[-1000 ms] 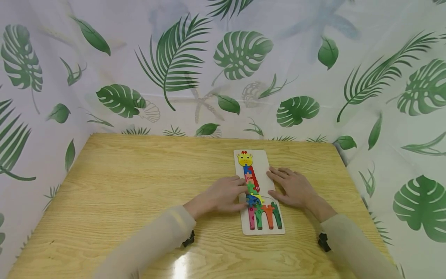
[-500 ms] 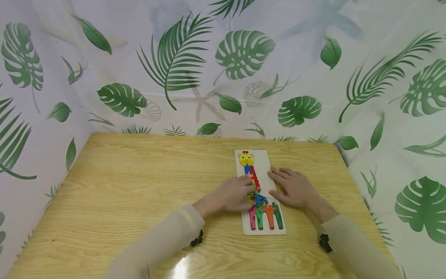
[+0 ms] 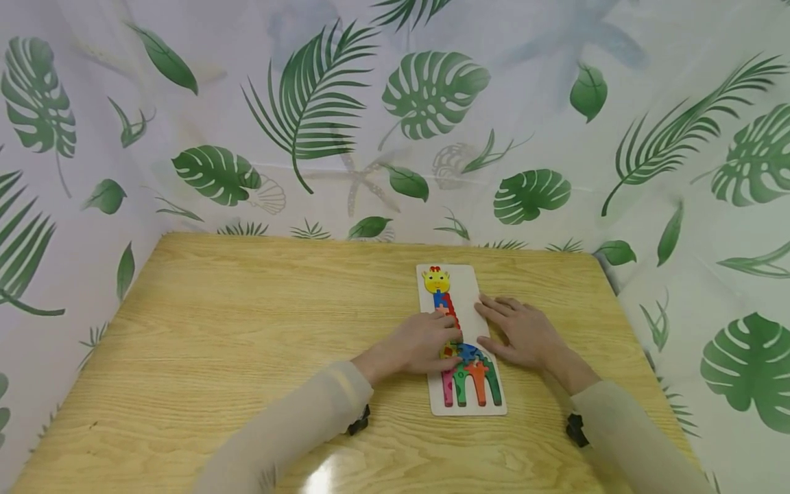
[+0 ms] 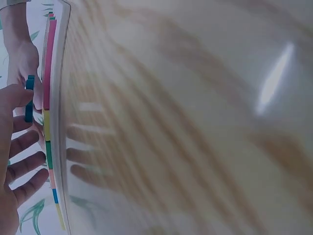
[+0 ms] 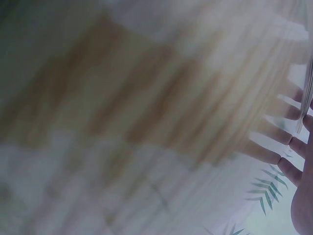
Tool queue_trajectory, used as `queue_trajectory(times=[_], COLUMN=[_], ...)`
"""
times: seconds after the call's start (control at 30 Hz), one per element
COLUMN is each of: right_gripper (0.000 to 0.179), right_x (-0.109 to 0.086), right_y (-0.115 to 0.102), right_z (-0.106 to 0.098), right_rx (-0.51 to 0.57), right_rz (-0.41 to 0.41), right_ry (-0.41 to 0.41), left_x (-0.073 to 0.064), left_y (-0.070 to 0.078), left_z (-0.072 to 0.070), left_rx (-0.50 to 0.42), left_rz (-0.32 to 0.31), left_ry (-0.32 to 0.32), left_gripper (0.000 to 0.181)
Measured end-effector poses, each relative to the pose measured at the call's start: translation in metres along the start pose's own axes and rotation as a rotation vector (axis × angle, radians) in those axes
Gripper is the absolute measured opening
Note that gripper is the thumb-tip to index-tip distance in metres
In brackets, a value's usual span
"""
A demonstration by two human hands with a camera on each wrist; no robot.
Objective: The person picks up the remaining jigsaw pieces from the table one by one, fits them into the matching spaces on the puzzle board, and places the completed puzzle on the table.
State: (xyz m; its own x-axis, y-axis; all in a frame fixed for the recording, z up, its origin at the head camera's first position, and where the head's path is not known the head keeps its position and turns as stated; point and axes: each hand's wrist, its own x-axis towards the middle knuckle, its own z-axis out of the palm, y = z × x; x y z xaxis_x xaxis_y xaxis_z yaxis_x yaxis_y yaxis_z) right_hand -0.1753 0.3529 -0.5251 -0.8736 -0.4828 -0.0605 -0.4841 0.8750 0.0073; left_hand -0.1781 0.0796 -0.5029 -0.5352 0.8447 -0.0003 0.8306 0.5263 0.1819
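Note:
A white puzzle board (image 3: 461, 285) carries a colourful giraffe of jigsaw pieces, its yellow giraffe head (image 3: 436, 281) at the far end. My left hand (image 3: 426, 342) reaches over the giraffe's body from the left, covering part of the neck. Between thumb and index finger it pinches a blue puzzle piece (image 3: 470, 353), raised above the board; in the left wrist view the piece (image 4: 29, 99) shows edge-on, the other fingers spread. My right hand (image 3: 523, 335) rests along the board's right edge with straight fingers. Near the bottom are pink, green and orange leg pieces (image 3: 478, 384).
The board lies on a wooden table (image 3: 259, 309), right of its middle. Behind and at both sides hangs a white cloth (image 3: 345, 89) printed with green leaves. Black wrist straps (image 3: 577, 430) sit at both cuffs.
The left hand has moved right across the board with the blue piece, from the giraffe's left side toward its back. The right hand keeps its place at the edge.

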Motion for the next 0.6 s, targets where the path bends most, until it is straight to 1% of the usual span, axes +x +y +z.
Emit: queue_trajectory(times=[0.3,0.47,0.6], right_gripper=[0.077,0.077,0.077], right_x=[0.0015,0.0025,0.0017], right_y=[0.0005,0.0014,0.0020], right_z=[0.0011,0.0030,0.0045], right_rx=[0.001,0.003,-0.008], right_rz=[-0.001,-0.007,-0.008], right_ry=[0.009,0.025,0.031], left_x=[0.0071,0.0088,0.0104], left_y=[0.0047,0.0059,0.0063], left_z=[-0.0022,-0.0017,0.0010], left_rx=[0.001,0.020,0.043], left_rz=[-0.030,-0.030,-0.014], left_ry=[-0.039,-0.034,-0.020], left_gripper=[0.042,0.042,0.041])
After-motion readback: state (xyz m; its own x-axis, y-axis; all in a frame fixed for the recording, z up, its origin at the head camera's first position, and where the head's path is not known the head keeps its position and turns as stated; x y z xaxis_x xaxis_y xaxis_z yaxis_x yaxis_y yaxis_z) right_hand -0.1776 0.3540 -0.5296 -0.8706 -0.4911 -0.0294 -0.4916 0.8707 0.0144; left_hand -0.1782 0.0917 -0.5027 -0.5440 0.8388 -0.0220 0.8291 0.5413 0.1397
